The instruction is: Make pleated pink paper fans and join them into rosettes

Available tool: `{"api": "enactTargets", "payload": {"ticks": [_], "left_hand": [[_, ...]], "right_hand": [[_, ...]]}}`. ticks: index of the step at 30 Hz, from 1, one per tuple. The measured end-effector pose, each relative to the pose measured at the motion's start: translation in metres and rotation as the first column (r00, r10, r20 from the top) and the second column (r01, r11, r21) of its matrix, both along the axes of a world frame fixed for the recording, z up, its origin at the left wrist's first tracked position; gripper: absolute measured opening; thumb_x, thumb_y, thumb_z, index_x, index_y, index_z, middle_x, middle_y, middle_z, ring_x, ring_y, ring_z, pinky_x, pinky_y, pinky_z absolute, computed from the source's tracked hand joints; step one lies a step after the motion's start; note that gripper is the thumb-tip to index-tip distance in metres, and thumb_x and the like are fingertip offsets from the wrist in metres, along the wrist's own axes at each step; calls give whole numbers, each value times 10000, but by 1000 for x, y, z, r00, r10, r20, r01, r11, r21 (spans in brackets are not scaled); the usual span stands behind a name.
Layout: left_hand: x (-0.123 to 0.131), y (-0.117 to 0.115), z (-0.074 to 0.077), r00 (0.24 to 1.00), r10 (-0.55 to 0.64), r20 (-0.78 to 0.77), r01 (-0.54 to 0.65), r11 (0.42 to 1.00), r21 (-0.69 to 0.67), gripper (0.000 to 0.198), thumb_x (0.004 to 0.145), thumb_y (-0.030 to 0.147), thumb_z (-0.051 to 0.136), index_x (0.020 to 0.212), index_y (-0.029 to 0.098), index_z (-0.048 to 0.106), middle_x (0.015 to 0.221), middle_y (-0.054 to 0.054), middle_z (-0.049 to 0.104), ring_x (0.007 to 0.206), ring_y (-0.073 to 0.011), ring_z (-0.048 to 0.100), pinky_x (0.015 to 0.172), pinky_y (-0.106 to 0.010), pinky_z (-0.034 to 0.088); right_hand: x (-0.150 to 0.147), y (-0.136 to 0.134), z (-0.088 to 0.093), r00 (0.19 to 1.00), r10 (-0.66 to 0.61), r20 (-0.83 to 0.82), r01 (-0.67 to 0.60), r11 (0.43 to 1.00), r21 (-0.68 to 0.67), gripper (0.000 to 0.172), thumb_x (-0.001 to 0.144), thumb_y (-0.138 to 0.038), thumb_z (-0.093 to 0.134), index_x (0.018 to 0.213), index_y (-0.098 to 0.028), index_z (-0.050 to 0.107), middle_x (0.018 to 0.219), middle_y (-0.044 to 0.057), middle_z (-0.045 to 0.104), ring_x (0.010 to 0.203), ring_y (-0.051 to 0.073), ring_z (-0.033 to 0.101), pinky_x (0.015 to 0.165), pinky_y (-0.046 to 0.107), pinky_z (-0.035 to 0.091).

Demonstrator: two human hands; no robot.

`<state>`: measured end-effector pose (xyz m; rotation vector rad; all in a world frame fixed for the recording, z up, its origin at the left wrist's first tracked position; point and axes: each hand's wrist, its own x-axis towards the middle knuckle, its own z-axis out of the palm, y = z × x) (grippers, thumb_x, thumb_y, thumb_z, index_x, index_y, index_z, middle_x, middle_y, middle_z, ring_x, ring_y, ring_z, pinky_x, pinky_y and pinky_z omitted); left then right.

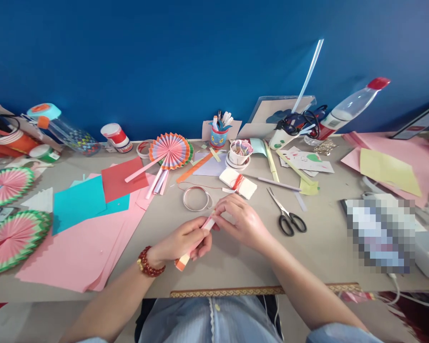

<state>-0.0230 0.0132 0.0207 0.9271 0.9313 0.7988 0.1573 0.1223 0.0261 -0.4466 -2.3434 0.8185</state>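
My left hand (pixel 186 243) is closed round a narrow folded strip of pleated paper (pixel 195 245), pink with an orange end that sticks out below my fingers. My right hand (pixel 241 221) pinches the strip's upper end, fingers pressed together. Both hands hover just above the grey table (pixel 325 247), near its front edge. A red bead bracelet (pixel 148 264) sits on my left wrist. Just beyond my hands lie a wire ring (pixel 196 198) and a white pad wound with red thread (pixel 239 183).
Black-handled scissors (pixel 288 216) lie to the right of my hands. Pink, teal and red paper sheets (pixel 82 228) cover the left side, with round pleated fans (pixel 12 236) at the left edge and one fan (pixel 169 151) further back. Cups, bottles and glue line the blue wall.
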Motion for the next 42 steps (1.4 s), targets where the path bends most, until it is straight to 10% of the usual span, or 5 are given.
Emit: {"api": "enactTargets", "payload": {"ticks": [20, 25, 31, 36, 42], "left_hand": [[0, -2, 0, 999, 17, -39, -13, 994, 108, 210, 1013, 345, 380, 1052, 166, 483, 618, 43, 513, 467, -71, 407, 432, -172, 341], [3, -3, 1, 997, 18, -73, -6, 987, 161, 267, 1018, 338, 371, 1183, 157, 477, 640, 39, 511, 485, -76, 413, 443, -177, 352], [3, -3, -2, 997, 29, -75, -13, 981, 195, 317, 1018, 377, 376, 1221, 155, 480, 677, 10, 570, 503, -87, 455, 503, -206, 398], [2, -1, -4, 999, 22, 23, -25, 989, 144, 275, 1002, 400, 420, 1084, 156, 517, 753, -46, 659, 527, -102, 534, 554, -237, 428], [4, 2, -8, 985, 148, -83, -142, 987, 73, 355, 942, 459, 537, 931, 114, 617, 789, -99, 720, 541, -128, 619, 552, -252, 475]], "right_hand": [[-3, -6, -2, 993, -115, -23, 114, 993, -22, 32, 903, -197, 620, 912, -211, 592, 994, 66, 601, 959, 199, 601, 827, 327, 499], [-1, -8, -1, 970, -241, 21, 242, 961, -136, 584, 833, -318, 720, 1342, -246, 443, 1184, 110, 596, 940, 219, 634, 814, 373, 545], [-2, -9, -3, 992, -46, -115, -37, 780, -625, 485, 894, -314, 649, 1326, -267, 432, 945, 27, 652, 714, 150, 658, 684, 312, 567], [-5, -9, -4, 955, -64, -289, -198, 588, -784, 421, 862, -317, 699, 1229, -248, 505, 979, 28, 581, 713, 135, 640, 680, 318, 559], [-4, -7, -4, 935, -214, -283, -57, 698, -714, 419, 824, -306, 740, 1189, -237, 546, 850, 5, 572, 791, 151, 606, 765, 321, 552]]}}
